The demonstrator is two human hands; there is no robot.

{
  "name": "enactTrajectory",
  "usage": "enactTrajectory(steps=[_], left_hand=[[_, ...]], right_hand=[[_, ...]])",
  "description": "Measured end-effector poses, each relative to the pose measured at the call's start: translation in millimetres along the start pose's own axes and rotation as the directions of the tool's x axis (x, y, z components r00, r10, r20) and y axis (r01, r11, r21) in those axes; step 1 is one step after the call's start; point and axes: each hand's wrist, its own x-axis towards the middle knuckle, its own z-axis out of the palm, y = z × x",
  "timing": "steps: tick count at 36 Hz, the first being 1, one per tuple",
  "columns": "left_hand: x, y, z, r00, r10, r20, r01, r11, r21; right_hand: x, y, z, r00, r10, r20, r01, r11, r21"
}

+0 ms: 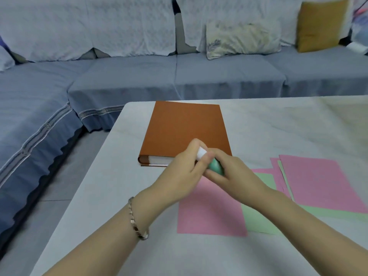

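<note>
Gripping green white-capped stick [215,166], left hand [184,173], right hand [234,175], brown book [185,126] behind

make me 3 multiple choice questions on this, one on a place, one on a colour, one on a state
1. Where is the brown book? A on the sofa; B on the table, beyond the hands; C on the floor.
2. What colour is the sheet under the hands? A yellow; B blue; C pink.
3. How is the green-and-white stick held? A by both hands; B by one hand; C untouched.
B, it lies flat on the tabletop; C, pink shows beneath the wrists; A, the left hand grips the white end, the right hand the green end.
</note>
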Motion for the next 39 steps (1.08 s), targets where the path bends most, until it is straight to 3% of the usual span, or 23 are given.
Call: enactTrajectory(steps=[4,9,15,20,24,27,29,30,34,39], left_hand=[[-2.6,2.3,11.0,0.996,0.060,-0.064,-0.055,0.995,0.088],[-3.3,8.2,26.8,0.989,-0.017,-0.144,0.002,0.995,-0.103],[3.1,13.3,37.6,0.938,-0.097,-0.333,0.035,0.982,-0.185],[11.7,15.1,33.7,0.914,-0.227,-0.337,0.137,0.953,-0.272],[19.6,12.4,36.6,0.894,-0.296,-0.337,0.210,0.940,-0.270],[31.0,-13.5,6.6,0.781,-0.370,-0.504,0.347,0.927,-0.143],[31.3,-36.8,-26.3,0.675,-0.435,-0.596,0.390,0.896,-0.212],[27.6,-45.8,-38.2,0.670,-0.429,-0.606,0.387,0.898,-0.209],[15.9,-61.1,-30.8,0.836,-0.273,-0.476,0.364,0.925,0.108],[-0.3,-96.6,-6.1,0.920,-0.246,-0.307,0.385,0.718,0.580]], right_hand=[[-16.4,3.6,-9.3,1.000,0.009,-0.010,-0.010,0.994,-0.106],[-25.1,3.3,-17.2,1.000,-0.002,-0.011,-0.001,0.962,-0.272],[-25.7,-6.0,-19.5,0.996,-0.034,-0.086,-0.009,0.887,-0.462],[-19.6,-8.9,-22.2,0.992,-0.086,-0.096,0.015,0.816,-0.578],[-13.2,-8.9,-19.3,0.998,-0.020,-0.066,-0.022,0.807,-0.590],[-18.6,1.2,-24.6,0.991,0.132,0.013,-0.120,0.932,-0.342],[-30.7,13.3,-34.2,0.972,0.230,0.047,-0.223,0.968,-0.111],[-36.2,18.9,-37.9,0.962,0.270,0.037,-0.269,0.963,-0.031],[-33.2,30.8,-33.0,0.922,0.381,-0.071,-0.363,0.913,0.186],[-26.6,27.9,-7.9,0.899,0.437,-0.008,-0.392,0.814,0.428]])
